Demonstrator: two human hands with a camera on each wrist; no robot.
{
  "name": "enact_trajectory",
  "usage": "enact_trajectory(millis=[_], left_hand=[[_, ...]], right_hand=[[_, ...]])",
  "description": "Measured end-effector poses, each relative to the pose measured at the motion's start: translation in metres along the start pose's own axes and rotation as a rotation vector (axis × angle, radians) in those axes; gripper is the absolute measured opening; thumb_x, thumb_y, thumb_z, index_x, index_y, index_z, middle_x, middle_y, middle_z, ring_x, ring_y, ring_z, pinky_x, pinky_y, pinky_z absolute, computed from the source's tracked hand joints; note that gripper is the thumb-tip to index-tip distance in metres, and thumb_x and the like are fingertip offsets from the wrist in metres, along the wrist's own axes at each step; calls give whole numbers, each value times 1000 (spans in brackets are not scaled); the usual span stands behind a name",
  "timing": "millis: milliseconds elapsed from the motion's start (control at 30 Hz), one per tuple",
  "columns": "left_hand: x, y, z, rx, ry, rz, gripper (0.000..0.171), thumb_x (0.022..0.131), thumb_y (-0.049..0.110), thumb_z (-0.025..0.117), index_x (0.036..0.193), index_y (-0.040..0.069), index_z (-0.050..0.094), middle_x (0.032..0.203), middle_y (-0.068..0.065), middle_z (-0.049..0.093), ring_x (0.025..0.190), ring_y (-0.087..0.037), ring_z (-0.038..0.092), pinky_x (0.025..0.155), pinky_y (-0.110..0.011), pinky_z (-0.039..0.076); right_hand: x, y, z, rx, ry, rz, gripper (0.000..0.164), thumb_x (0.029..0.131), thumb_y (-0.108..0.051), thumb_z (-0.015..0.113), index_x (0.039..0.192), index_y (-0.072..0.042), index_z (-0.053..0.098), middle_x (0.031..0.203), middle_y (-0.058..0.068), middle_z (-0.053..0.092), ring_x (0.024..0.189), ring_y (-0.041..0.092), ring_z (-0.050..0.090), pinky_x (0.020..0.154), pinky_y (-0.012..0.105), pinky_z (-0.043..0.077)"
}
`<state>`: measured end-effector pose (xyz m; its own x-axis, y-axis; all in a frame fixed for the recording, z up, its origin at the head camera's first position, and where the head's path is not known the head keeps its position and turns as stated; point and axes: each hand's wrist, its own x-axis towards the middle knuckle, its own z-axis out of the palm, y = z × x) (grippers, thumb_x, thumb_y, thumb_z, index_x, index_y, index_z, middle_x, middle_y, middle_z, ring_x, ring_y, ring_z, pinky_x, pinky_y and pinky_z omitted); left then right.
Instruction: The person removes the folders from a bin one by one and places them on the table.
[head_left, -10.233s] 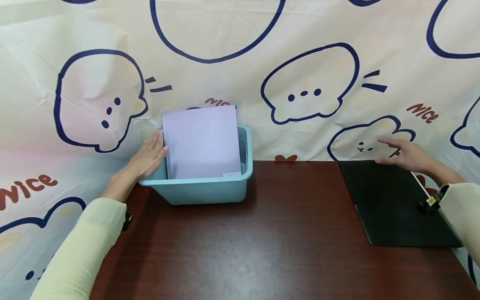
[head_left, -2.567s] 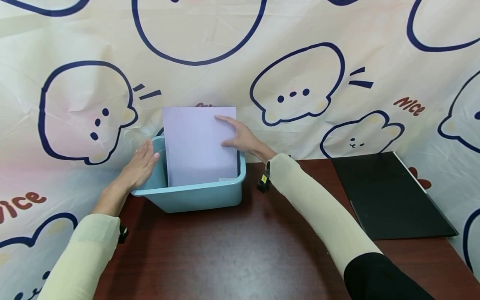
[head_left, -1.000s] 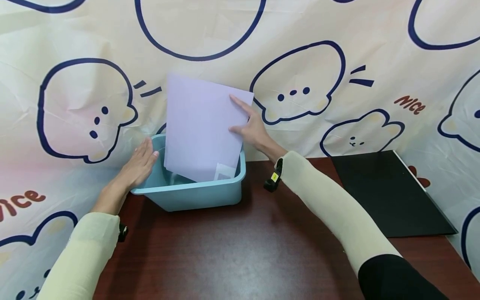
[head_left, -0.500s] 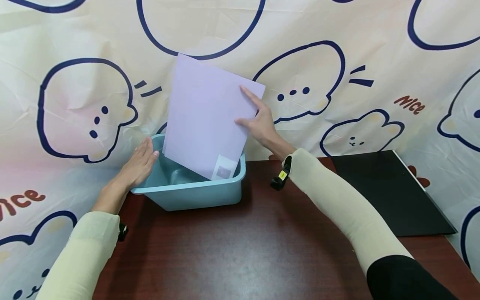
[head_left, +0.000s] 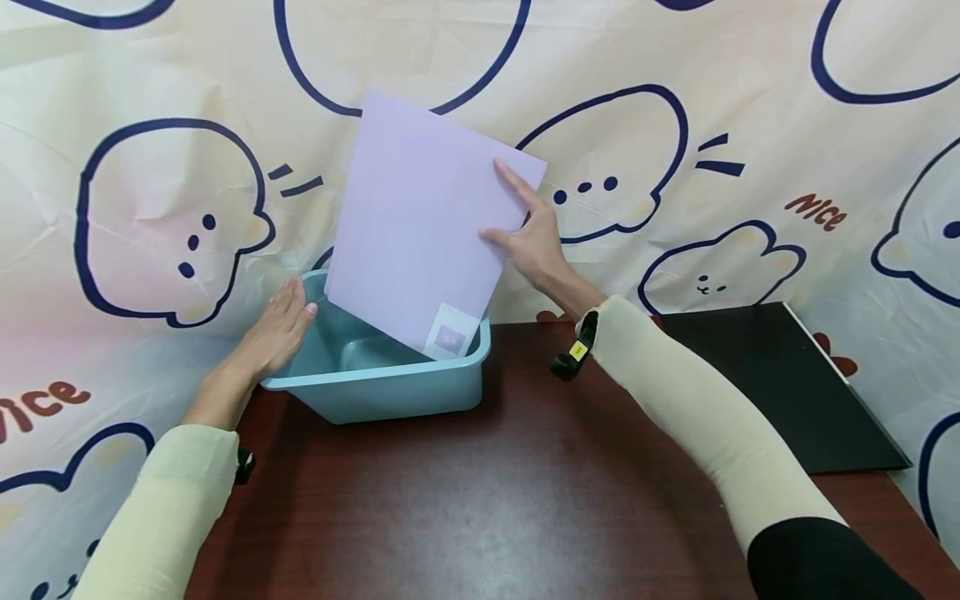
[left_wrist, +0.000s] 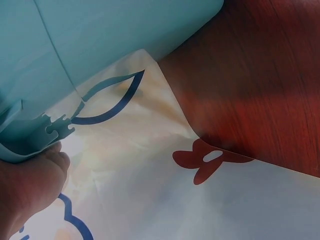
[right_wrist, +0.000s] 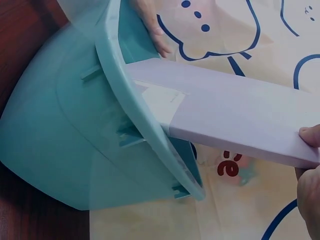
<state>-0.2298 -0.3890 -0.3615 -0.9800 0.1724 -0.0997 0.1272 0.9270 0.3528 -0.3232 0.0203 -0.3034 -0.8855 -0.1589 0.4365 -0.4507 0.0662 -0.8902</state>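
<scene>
A lavender file folder point(head_left: 431, 225) with a pale label patch at one lower corner stands tilted, its lower end still inside the light-blue plastic bin point(head_left: 382, 400). My right hand point(head_left: 534, 233) pinches the folder's right edge near its upper corner, thumb and forefinger on the front face. In the right wrist view the folder point(right_wrist: 225, 105) shows a thick edge and crosses the bin's rim point(right_wrist: 135, 95). My left hand point(head_left: 273, 329) rests with straight fingers against the bin's left end. The left wrist view shows this hand point(left_wrist: 32, 187) at the bin's rim.
A flat black rectangular item point(head_left: 795, 392) with a white edge lies at the table's right side, partly behind my right sleeve. The brown table point(head_left: 465, 500) meets a patterned cloth backdrop point(head_left: 420, 50) just behind the bin.
My right hand went from the black item to the folder, then drew it up and rightward, tilting it. More of its label shows. My left hand stays at the bin.
</scene>
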Motion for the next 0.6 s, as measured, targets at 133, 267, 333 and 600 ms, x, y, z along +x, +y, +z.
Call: enact_trajectory(millis=[133, 267, 333, 600], left_hand=[[0, 0, 0, -6, -1, -4, 76, 115, 48, 11, 161, -3, -22, 171, -22, -26, 160, -46, -18, 129, -58, -13], [0, -1, 0, -9, -5, -4, 76, 115, 48, 12, 161, -3, -22, 171, -21, -27, 160, -46, -18, 129, -58, -13], [0, -1, -1, -6, -7, -2, 76, 115, 48, 12, 161, -3, -22, 171, -21, -27, 160, -46, -18, 129, -58, -12], [1, -2, 1, -3, -10, 2, 77, 115, 50, 12, 162, -2, -22, 172, -22, -26, 160, -45, -18, 129, -58, -13]], right_hand=[[-1, -4, -4, 6, 9, -9, 89, 90, 6, 80, 160, -37, 47, 167, -18, 38, 150, 14, 41, 119, 46, 45], [-2, -7, -8, 21, 26, -5, 89, 89, 6, 80, 160, -37, 47, 168, -16, 38, 149, 17, 43, 116, 48, 47], [-2, -9, -11, 32, 40, 6, 90, 88, 7, 81, 159, -38, 48, 167, -16, 38, 148, 18, 44, 116, 49, 48], [-4, -14, -20, 84, 56, -6, 91, 87, 8, 82, 159, -36, 49, 166, -14, 40, 146, 20, 44, 115, 50, 49]])
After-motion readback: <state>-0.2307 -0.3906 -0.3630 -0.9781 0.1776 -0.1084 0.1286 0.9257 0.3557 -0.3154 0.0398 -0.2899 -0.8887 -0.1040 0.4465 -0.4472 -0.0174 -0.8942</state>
